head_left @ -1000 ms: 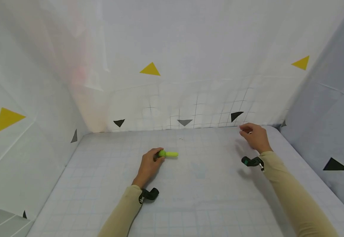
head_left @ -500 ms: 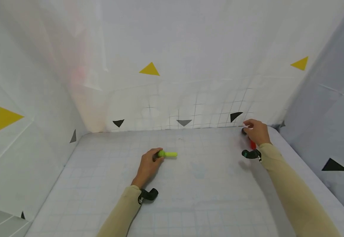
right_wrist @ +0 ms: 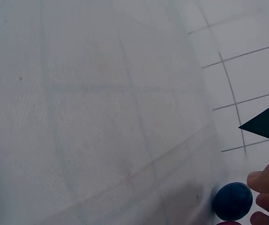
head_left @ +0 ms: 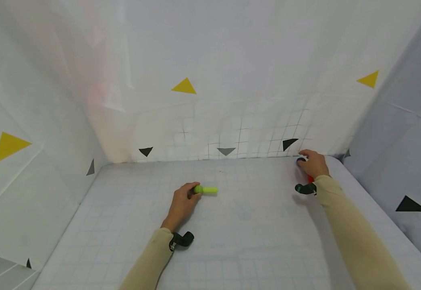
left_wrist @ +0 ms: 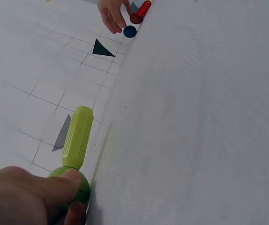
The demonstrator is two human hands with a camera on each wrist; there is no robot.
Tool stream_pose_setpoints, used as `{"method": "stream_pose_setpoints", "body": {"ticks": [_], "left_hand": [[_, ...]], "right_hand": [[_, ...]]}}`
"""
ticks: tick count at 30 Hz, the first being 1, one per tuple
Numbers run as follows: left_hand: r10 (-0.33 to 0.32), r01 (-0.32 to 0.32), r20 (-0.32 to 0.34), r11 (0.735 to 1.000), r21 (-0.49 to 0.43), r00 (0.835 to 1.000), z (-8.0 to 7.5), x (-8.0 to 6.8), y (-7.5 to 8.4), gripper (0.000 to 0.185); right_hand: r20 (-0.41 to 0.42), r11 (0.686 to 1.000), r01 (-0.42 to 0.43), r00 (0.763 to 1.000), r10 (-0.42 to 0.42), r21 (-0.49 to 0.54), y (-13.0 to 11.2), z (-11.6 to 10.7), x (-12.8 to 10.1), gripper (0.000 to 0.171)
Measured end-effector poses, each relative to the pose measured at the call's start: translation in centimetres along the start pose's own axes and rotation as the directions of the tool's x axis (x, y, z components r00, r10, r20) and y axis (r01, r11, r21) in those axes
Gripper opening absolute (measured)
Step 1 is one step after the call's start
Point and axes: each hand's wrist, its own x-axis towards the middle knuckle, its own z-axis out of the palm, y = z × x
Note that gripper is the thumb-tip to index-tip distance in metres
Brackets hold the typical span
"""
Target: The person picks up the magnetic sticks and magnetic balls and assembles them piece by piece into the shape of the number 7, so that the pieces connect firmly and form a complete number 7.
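Note:
My left hand (head_left: 182,206) pinches the round head of a lime-green maraca-like toy (head_left: 209,190), its ribbed handle pointing right in the head view. Up close in the left wrist view, the thumb (left_wrist: 62,185) lies on the green ball, with the handle (left_wrist: 77,136) rising from it. My right hand (head_left: 314,165) is at the table's far right, its fingers loosely extended beside a dark blue ball (right_wrist: 233,201). Touching cannot be told for certain. Next to the blue ball lies a red toy of similar shape (left_wrist: 143,8), mostly hidden under the hand in the head view.
A white, faintly gridded sheet covers the table (head_left: 232,241). White sheet walls stand behind and at both sides, marked with yellow triangles (head_left: 184,86) and black triangles (head_left: 411,204). A wrist camera (head_left: 183,239) juts from each sleeve.
The right hand has shifted slightly right, and its fingers have spread; the dark ball and red toy have come into view beside it. My left hand and the green toy have stayed put.

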Motion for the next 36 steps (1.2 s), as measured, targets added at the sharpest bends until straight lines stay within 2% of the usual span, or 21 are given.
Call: {"method": "stream_pose_setpoints", "body": {"ticks": [6, 11, 16, 25, 36], "left_hand": [[0.009, -0.009, 0.004, 1.0, -0.009, 1.0, 0.0, -0.1, 0.2, 0.042], [-0.011, 0.011, 0.011, 1.0, -0.006, 1.0, 0.1, -0.2, 0.2, 0.042], [-0.001, 0.001, 0.013, 1.0, -0.005, 1.0, 0.1, -0.3, 0.2, 0.041], [0.005, -0.005, 0.006, 1.0, -0.004, 1.0, 0.0, -0.3, 0.5, 0.041], [-0.012, 0.012, 0.011, 1.0, -0.013, 1.0, -0.2, 0.0, 0.1, 0.041]], "right_hand": [[0.04, 0.999, 0.002, 0.999, 0.0, -0.05, 0.7, 0.4, 0.1, 0.044], [0.031, 0.998, -0.019, 0.999, 0.021, -0.064, 0.8, 0.9, -0.1, 0.041], [0.014, 0.997, -0.037, 0.999, 0.038, -0.072, 0.9, 1.3, -0.1, 0.04], [0.034, 0.991, -0.044, 0.998, 0.048, -0.129, 1.3, 1.5, 0.3, 0.043], [-0.008, 0.994, 0.014, 1.0, -0.015, -0.106, 0.3, 0.7, 0.3, 0.037]]}}
